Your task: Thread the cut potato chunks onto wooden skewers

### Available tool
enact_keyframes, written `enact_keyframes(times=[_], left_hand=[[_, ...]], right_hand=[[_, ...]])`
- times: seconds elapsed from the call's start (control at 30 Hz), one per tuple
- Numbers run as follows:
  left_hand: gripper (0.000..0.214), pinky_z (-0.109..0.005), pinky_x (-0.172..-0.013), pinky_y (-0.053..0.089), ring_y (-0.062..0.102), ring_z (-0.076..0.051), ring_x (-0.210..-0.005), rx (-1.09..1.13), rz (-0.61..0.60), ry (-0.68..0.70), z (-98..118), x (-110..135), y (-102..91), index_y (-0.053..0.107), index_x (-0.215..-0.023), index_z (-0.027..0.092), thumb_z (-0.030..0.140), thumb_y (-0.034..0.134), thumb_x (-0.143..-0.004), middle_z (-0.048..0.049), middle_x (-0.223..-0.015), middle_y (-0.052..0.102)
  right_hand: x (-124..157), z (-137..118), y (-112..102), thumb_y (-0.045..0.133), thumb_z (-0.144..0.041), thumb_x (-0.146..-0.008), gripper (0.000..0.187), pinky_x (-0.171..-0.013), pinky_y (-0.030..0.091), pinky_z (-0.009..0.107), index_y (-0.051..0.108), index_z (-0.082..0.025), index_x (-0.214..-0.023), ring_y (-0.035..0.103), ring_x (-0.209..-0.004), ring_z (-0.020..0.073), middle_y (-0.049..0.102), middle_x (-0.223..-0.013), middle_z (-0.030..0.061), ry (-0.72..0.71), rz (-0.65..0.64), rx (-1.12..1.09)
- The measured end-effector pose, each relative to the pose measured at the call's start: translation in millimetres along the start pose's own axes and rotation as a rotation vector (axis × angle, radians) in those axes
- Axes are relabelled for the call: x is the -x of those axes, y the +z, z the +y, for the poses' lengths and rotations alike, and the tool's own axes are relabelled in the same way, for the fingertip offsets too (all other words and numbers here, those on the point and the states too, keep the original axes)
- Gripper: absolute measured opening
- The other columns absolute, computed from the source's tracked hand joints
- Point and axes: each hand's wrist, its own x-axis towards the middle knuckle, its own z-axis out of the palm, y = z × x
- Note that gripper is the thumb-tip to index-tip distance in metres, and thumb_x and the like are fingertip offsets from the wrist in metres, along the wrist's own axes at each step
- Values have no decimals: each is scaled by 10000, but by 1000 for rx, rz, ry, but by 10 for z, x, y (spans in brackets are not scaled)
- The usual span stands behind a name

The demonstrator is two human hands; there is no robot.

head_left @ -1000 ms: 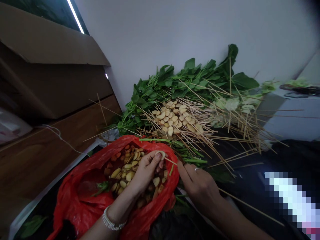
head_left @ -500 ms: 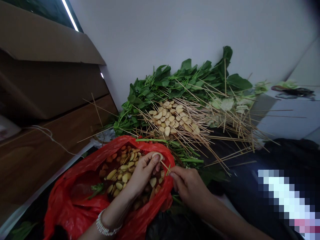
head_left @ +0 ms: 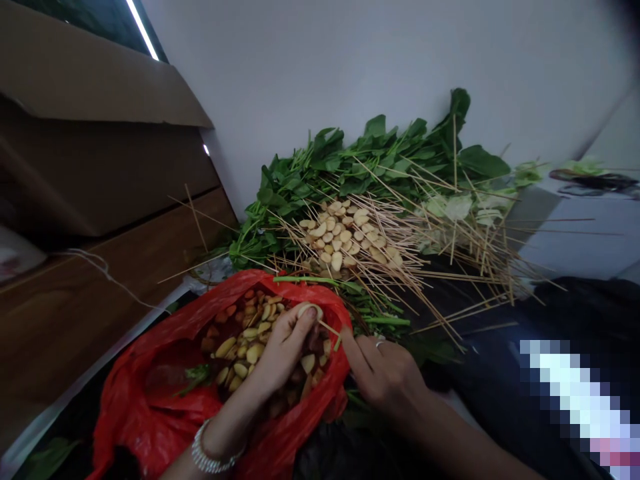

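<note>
Left hand pinches a pale slice, right hand grips a skewer, over a red bag mostly full; threaded skewers heap at twelve o'clock.

Dim, soft focus, edges warped, darkened corners

Left hand, right hand: tight pinches.

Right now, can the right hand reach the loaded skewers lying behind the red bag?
Probably yes: the right hand lies beside the red bag, and nothing stands between it and the loaded skewers, only flat green stalks.
</note>
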Motion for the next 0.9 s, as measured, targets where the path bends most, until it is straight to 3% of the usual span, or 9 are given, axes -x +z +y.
enact_keyframes(times=[0.27, 0.4, 0.47, 0.53, 0.63, 0.8, 0.9], left_hand=[[381, -234, -490, 284, 296, -104, -539, -7, -79, 63, -16, 52, 28, 380, -677, 210, 490, 386, -936, 54, -612, 352], [387, -249, -510, 286, 302, -116, -556, -43, -53, 61, 32, 80, 60, 394, -673, 210, 500, 380, -929, 48, -616, 367], [393, -252, -514, 286, 300, -119, -552, -44, -47, 46, 46, 89, 68, 391, -669, 213, 512, 378, -923, 50, -606, 364], [396, -253, -514, 283, 298, -120, -547, -38, -54, 30, 47, 91, 72, 380, -665, 217, 522, 378, -918, 52, -596, 357], [383, -255, -516, 279, 290, -122, -551, -33, -64, 26, 32, 84, 78, 374, -673, 219, 514, 382, -917, 53, -602, 350], [374, -257, -561, 309, 320, -126, -591, -87, -45, 69, -13, 72, 88, 387, -674, 213, 486, 379, -931, 42, -641, 373], [380, -254, -555, 315, 327, -123, -585, -59, -48, 44, -47, 73, 95, 402, -686, 211, 504, 381, -927, 43, -642, 378]], right_hand=[[85, -18, 79, 372, -36, -903, 302, -480, 334, 301, 614, -26, -1082, 530, -481, 163, 624, -647, 51, 71, 13, -130], [-3, -47, 16, 340, -110, -945, 309, -559, 404, 238, 646, -109, -899, 575, -585, 138, 632, -683, 39, 385, -166, -671], [-76, -50, -43, 375, -163, -958, 307, -544, 402, 204, 618, -153, -771, 532, -546, 111, 579, -606, -11, 575, -276, -977], [-121, -46, -80, 410, -194, -957, 291, -500, 378, 183, 612, -170, -749, 482, -497, 97, 516, -541, -47, 690, -339, -1136], [-83, -47, -51, 413, -168, -945, 270, -520, 381, 194, 642, -164, -802, 522, -527, 107, 566, -580, -26, 621, -291, -993], [106, -91, 78, 351, -39, -890, 342, -495, 356, 269, 646, -49, -1062, 559, -514, 166, 641, -665, 70, 208, -96, -288], [77, -107, 56, 353, -49, -888, 323, -519, 374, 260, 652, -81, -1006, 573, -548, 162, 638, -681, 62, 297, -153, -414]])
